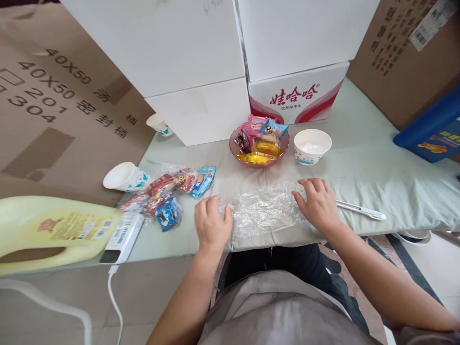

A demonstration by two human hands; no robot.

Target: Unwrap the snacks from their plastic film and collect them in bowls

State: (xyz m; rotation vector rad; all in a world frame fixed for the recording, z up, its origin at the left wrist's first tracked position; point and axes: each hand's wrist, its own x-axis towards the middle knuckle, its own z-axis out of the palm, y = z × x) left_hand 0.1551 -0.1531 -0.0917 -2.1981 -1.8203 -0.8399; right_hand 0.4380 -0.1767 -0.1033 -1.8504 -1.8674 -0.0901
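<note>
White boxes (194,62) backed the table (377,182). A yellow jug (46,230) lay left, beside snack packets (172,191). A snack bowl (259,146) and paper cup (312,146) stood behind the plastic wrap (264,211), pressed flat by left hand (212,225) and right hand (318,201), fingers spread.

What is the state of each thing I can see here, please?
Left hand: flat on the plastic wrap, holding nothing.
Right hand: flat on the wrap's other end.
Plastic wrap: crinkled, spread on the table.
Bowl: upright, full of wrapped snacks.
White cup: upright, something white inside.
Paper cup: on its side.
Jug: lying down.
Snack packets: loose pile, sealed.
</note>
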